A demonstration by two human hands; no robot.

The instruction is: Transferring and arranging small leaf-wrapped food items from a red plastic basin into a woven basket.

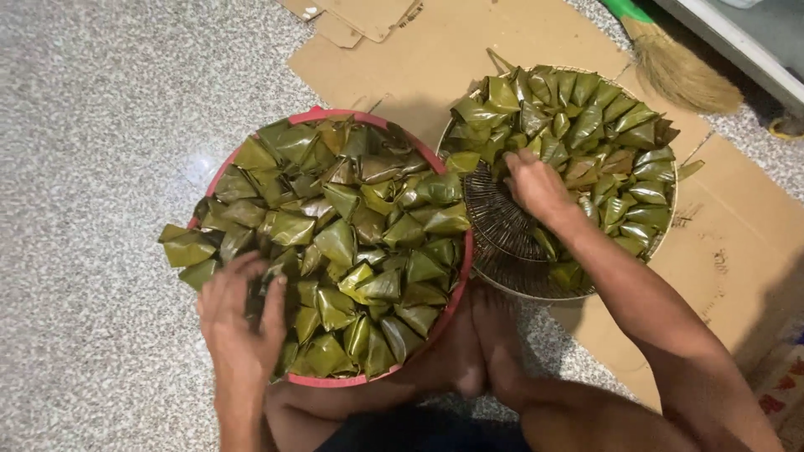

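Person seated on the floor (pixel 92 125), speckled grey terrazzo, feet (pixel 477 351) tucked between two round containers. Left hand (pixel 241 322) lies palm-down, fingers spread wide, on the near-left edge of the red-rimmed basin (pixel 335 115); it presses on the leaf parcels there, not visibly gripping any one. Basin is heaped full with green leaf-wrapped pyramid parcels (pixel 352 243), a few spilling over the left rim. Right hand (pixel 536 186) reaches into the round wire basket (pixel 502 234), just right of the basin and touching or nearly touching its rim. Fingers curl down into the parcels in the basket (pixel 586 125); can't tell whether it has closed on one, the fingertips are hidden among the leaves. Basket is about two-thirds full, parcels stacked along the far and right side, bare mesh showing on the near-left part. Basket sits on flattened cardboard sheets (pixel 435 50) spread over the floor. Straw broom (pixel 678 71) lies at the far right, well apart from both hands.
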